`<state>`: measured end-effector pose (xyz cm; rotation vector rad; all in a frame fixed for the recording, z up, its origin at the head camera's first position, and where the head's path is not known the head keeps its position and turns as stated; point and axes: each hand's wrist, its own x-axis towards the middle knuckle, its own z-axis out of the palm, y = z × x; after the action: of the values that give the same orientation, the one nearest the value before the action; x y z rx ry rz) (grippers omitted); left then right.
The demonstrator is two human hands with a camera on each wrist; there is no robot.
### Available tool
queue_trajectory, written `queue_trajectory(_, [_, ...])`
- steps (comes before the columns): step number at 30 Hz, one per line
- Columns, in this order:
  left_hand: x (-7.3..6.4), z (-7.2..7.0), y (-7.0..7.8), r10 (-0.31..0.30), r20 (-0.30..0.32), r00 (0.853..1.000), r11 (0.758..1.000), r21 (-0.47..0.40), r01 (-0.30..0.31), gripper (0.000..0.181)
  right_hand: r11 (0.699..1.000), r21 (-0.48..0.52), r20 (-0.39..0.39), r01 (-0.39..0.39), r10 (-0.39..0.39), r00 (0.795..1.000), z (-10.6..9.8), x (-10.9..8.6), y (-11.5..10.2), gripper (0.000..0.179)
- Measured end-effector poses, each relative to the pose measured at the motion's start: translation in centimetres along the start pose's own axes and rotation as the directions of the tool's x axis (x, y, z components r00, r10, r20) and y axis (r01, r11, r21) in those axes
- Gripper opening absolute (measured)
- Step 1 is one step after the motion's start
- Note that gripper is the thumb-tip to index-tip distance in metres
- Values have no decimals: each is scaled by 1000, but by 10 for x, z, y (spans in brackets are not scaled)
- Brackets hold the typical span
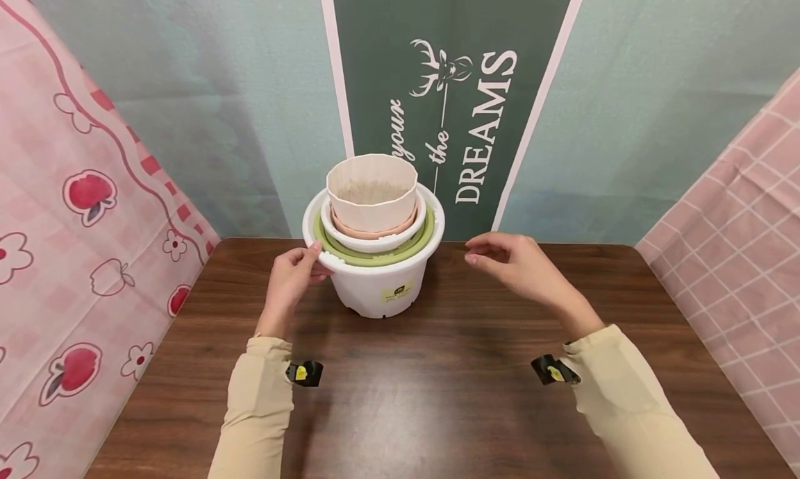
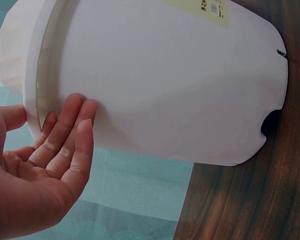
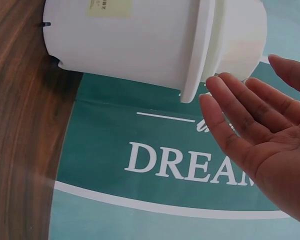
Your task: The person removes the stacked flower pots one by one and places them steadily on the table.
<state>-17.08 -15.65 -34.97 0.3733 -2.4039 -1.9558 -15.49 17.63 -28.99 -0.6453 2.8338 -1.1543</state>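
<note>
A large white flower pot with a yellow label stands upright at the back of the table. Nested in it are a green pot, a smaller white pot, a pink pot and, on top, a cream faceted pot. My left hand pinches the large pot's rim at its left, thumb on the rim and fingers beneath it, as the left wrist view shows too. To the right of the stack, my right hand is held apart from the pots, fingers loosely extended and holding nothing.
The dark wooden table ends just behind the pots at a teal and green printed cloth. Pink patterned cloth hangs along the left side and pink checked cloth along the right.
</note>
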Motion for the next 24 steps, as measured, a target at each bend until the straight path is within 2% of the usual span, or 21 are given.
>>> queue_trajectory(4, [0, 1, 0, 4, -3, 1000, 1000, -12, -4, 44, 1000, 9, 10, 6, -7, 1000, -4, 8, -5, 24])
queue_trajectory(9, [0, 1, -1, 4, -3, 1000, 1000, -27, -4, 44, 997, 81, 30, -7, 5, 1000, -9, 18, -11, 24])
queue_trajectory(19, [0, 2, -2, 0, -14, 1000, 999, -41, 0, 44, 986, 157, 61, -51, 42, 997, -9, 37, -20, 23])
queue_trajectory(24, [0, 2, -3, 8, -11, 1000, 999, -40, -8, 45, 980, 196, 64, -44, 32, 997, -9, 43, -21, 21])
